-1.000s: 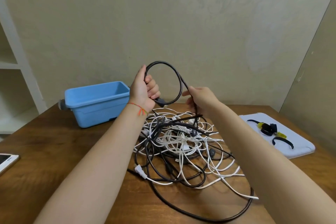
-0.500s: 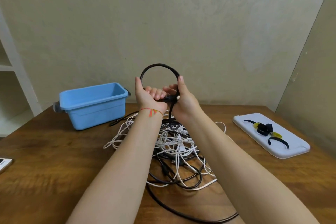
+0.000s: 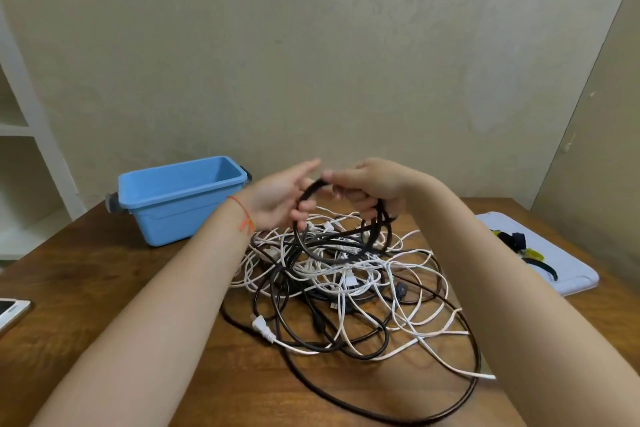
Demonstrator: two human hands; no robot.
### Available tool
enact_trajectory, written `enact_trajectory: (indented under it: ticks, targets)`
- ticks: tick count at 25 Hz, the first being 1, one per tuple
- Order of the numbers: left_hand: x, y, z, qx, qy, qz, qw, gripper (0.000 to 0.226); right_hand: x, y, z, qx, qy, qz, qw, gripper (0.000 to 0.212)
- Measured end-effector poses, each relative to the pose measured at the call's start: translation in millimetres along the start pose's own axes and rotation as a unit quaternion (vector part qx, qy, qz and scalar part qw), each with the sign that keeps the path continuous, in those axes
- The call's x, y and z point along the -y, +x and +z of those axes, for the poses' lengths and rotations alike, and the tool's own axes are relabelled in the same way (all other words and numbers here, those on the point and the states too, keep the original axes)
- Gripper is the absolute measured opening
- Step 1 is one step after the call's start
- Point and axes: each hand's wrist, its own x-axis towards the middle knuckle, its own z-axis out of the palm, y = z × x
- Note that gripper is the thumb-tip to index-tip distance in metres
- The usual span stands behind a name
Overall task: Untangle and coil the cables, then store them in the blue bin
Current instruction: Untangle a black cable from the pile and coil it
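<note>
A tangle of black and white cables lies on the wooden table in front of me. Above its far side, both my hands work on a thick black cable looped into a small coil. My right hand grips the coil's right side, fingers curled round the strands. My left hand is at the coil's left arc with its palm open and fingers fairly straight, the cable passing across its fingers. The blue bin stands empty at the back left, just beyond my left wrist.
A white tray with black and yellow cable ties lies at the right. A phone sits at the table's left edge. White shelving stands to the left, with a beige wall behind the table.
The upright loop has been brought down and tilted toward the pile, with more turns gathered in my right hand. My left hand has loosened from a grip to an open palm.
</note>
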Motion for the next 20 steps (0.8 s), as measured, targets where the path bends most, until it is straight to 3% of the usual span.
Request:
enact_trajectory:
  ticks: [2,4,9,13,16,18,20]
  targets:
    - [1,3,10,0.001,0.117,-0.026,0.993,0.048,-2,5,7,0.017,-0.079,0.011,0.997,0.025]
    - [1,8,16,-0.014,0.139,-0.030,0.990,0.050,-4,13,11,-0.005,-0.119,-0.006,0.993,0.027]
    - [2,15,13,0.011,0.202,0.009,0.979,0.050,-10,11,9,-0.077,-0.157,0.013,0.984,0.091]
    - [-1,14,17,0.012,0.191,0.073,0.979,0.025,-14,9,3,-0.025,-0.088,-0.017,0.996,0.077]
    - [-10,12,11,0.025,0.225,0.082,0.971,0.027,-11,7,2,-0.038,-0.046,-0.022,0.998,0.101]
    - [-18,10,8,0.036,0.227,0.093,0.969,0.024,-10,4,6,-0.036,-0.002,-0.052,0.998,0.104]
    - [-28,6,11,0.012,0.257,0.125,0.958,0.017,-10,5,9,-0.015,0.025,-0.109,0.994,0.082]
